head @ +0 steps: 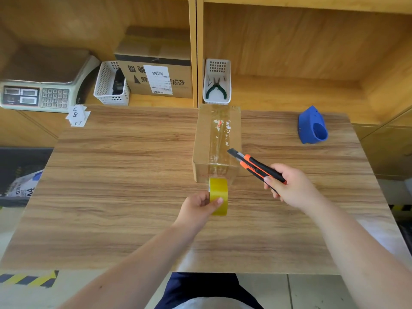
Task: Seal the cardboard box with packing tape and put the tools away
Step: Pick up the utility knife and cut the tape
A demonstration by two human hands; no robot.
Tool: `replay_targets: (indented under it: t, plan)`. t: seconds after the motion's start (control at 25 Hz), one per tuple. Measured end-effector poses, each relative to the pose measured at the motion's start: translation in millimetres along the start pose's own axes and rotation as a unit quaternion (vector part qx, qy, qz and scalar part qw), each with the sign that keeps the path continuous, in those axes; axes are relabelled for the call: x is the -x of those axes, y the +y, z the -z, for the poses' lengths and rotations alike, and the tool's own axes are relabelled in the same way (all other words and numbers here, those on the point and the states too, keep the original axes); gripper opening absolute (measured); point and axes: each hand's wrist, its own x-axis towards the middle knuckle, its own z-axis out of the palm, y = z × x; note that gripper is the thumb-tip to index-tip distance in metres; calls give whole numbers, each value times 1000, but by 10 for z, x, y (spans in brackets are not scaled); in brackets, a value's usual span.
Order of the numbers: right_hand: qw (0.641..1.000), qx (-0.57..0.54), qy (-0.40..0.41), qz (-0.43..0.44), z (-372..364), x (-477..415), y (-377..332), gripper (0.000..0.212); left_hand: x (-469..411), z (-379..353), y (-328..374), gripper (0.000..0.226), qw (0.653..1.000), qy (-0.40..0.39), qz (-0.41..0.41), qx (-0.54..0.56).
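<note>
A small cardboard box point(201, 139) stands in the middle of the wooden table point(116, 166), with a clear strip of tape running along its top and down its near face. My left hand point(197, 208) grips a yellow tape roll point(219, 192) just in front of the box, and the tape still runs from the roll to the box. My right hand point(289, 186) holds an orange and black utility knife point(256, 165), blade end pointing at the box's near right top corner.
A blue tape dispenser point(312, 126) lies at the table's far right. On the shelf behind stand a white basket with pliers point(217, 85), another white basket point(110, 84), a labelled carton point(158, 79) and a weighing scale point(38, 85).
</note>
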Motion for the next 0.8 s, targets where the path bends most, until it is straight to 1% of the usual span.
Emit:
replay_targets:
  t: [0.04,0.08,0.12,0.16,0.24,0.32,0.44,0.52,0.6,0.8]
  plan:
    - [1000,17,1,0,-3,15,-11,12,14,10,-5,8,1000,-5,0,0]
    - [999,43,3,-3,-6,24,-16,15,26,19,-10,9,1000,-8,1,0]
    - [996,92,7,-3,-7,31,-23,24,42,30,-10,9,1000,-9,1,0]
    - [986,167,13,1,-7,25,-31,33,52,39,-9,7,1000,-10,1,2]
    - [947,321,22,19,-21,-6,-56,46,84,56,9,7,1000,-14,0,0]
    - [921,387,23,35,-32,-53,-79,50,100,59,17,13,1000,-18,-5,-7]
    - [913,403,17,61,-84,-121,-95,48,131,47,30,24,1000,-19,-9,-19]
    - [905,418,11,81,-114,-150,-104,46,131,41,21,25,1000,-16,-9,-17]
    - [899,429,9,88,-97,-159,-86,45,120,46,3,25,1000,-13,-9,-12]
    - [892,438,26,105,-64,-139,28,46,111,36,-38,16,1000,-20,-15,-11]
